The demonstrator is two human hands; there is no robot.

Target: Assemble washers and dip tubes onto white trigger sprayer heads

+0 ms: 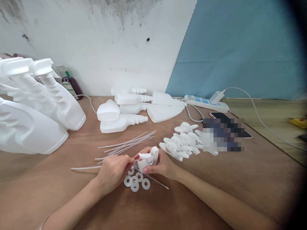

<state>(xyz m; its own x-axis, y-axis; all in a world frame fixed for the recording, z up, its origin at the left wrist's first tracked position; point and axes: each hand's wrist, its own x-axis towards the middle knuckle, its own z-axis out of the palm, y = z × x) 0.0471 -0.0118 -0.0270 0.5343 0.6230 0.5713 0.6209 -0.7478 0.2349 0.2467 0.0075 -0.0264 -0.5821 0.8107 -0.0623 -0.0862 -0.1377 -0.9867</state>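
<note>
My right hand (166, 164) is closed around a white trigger spray head (148, 159) over the middle of the table. The left hand (112, 172) pinches a thin white plastic tube (83, 168), whose long end sticks out to the left; its other end meets the spray head's underside, though fingers hide whether it is inside. Below the hands lie several flat white washers (145, 183) and a slim metal tool (158, 182), partly covered. Behind the left hand more thin tubes (127, 143) are spread loosely. Several spray-head parts (179, 142) lie in rows beyond my right hand.
Assembled spray bottles (64, 102) stand at the left, near a dark bottle (72, 83). White bottles without heads (122, 123) lie along the wall. A power strip (206, 103) with cables and a phone (230, 123) are at the right, near the table edge.
</note>
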